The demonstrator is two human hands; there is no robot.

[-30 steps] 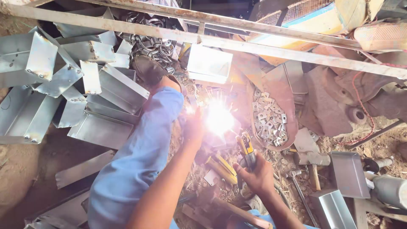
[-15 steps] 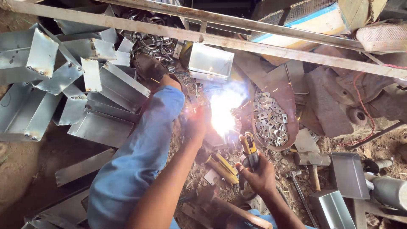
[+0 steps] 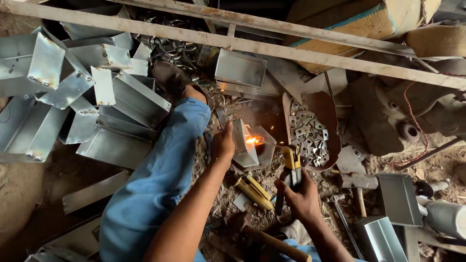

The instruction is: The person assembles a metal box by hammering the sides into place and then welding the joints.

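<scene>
We take the small folded sheet-metal box on the ground as our landmark. Our left hand rests against its left side, fingers closed on its edge and steadying it. Just right of the box an orange glow marks the hot weld spot, where the thin welding rod touches the metal. Our right hand, below and to the right of the box, is clamped around the yellow-and-black electrode holder, which grips that rod.

Further right of the box lies a rusty curved tray heaped with small square metal plates. Just below the box, between our two forearms, a yellow-handled tool lies in the dirt. To the left of the box our leg in blue trousers stretches out, the foot in a brown sandal. Beyond the leg, well left of the box, a stack of finished sheet-metal boxes is piled. Above the box a long weathered wooden beam crosses the scene. A hammer lies well to the right of the box.
</scene>
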